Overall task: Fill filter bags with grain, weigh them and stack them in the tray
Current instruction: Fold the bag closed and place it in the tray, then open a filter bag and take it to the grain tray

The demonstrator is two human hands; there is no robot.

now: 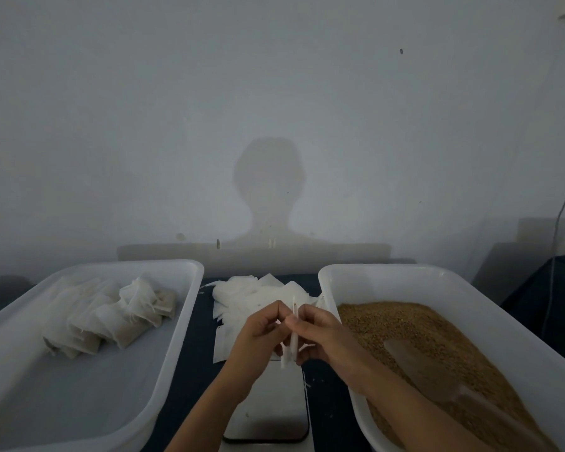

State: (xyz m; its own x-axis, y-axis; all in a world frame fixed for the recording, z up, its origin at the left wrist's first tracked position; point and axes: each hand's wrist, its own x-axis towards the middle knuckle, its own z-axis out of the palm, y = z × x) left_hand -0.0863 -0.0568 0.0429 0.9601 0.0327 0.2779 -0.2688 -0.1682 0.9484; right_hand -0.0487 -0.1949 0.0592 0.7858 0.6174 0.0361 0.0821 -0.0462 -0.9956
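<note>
- Landmark: the scale [268,409] lies flat on the dark bench [323,399], directly below both hands; its platform carries nothing.
- Left hand [261,327] and right hand [317,334] meet above the far end of the scale, each pinching one side of a single empty filter bag [291,340] held edge-on; judged to be opening its mouth before filling.
- Left of the scale: white tray [180,321] holding a loose pile of filled bags [111,314] at its far end. The near part of the tray floor is bare, so stacking is judged well short of capacity.
- Beyond the scale: a heap of unused filter bags [258,298] on the bench, many left.
- Right of the scale: white tub [333,282] with ample grain [405,327]; a scoop [421,370] rests in it, untouched by either hand.
- Status: several bags completed; the current bag is not yet filled, weighed or stacked.
</note>
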